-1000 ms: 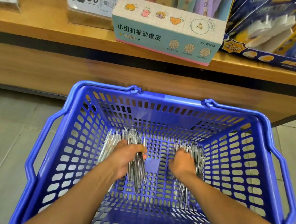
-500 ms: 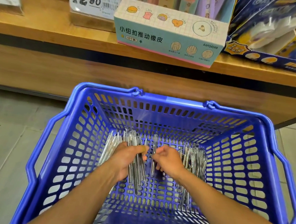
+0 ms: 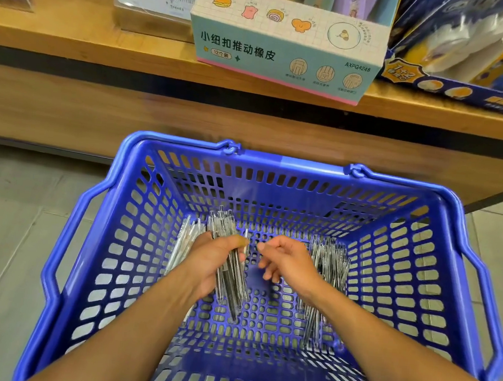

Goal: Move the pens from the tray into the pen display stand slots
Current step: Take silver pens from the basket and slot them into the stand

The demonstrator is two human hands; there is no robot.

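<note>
Inside the blue basket [image 3: 280,168], a few loose pens [image 3: 184,242] lie against the left wall. Next, the left hand [image 3: 211,261] has its fingers curled round a bundle of pens [image 3: 229,275], their long axis running away from the person. The right hand [image 3: 291,263] hangs just beside it — fingers loosely bent, holding nothing that shows. A second heap of pens [image 3: 328,268] lies just right of that hand, same lengthwise direction — the nearer reach, I judge.
</note>
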